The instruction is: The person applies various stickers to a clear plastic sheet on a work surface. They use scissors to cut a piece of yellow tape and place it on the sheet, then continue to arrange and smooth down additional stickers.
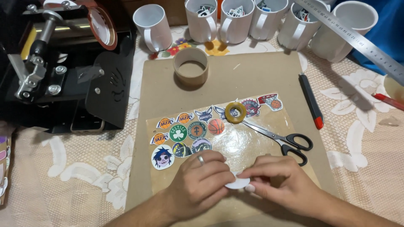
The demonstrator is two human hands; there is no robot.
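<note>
Surface: lace-covered tabletop carrying a brown board.
Stickers: round and shield-shaped colour stickers in rows on a clear sheet atop the board.
Hands: left hand and right hand, each grip pinching a white round sticker at the sheet's near edge.
Containers: white mugs behind the board, several holding cut-outs.
Nearby: tape roll, scissors.

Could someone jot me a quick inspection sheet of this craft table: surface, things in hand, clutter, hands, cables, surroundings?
Surface: brown board on a lace tablecloth.
Job's things: white round cutout pinched by both hands; clear sheet with round stickers.
Clutter: scissors, tape roll, cardboard ring, red-tipped knife, steel ruler.
Hands: left hand wears a ring; right hand bare.
Cables: nothing seen.
Surroundings: white mugs in a row; black press machine at left.
</note>
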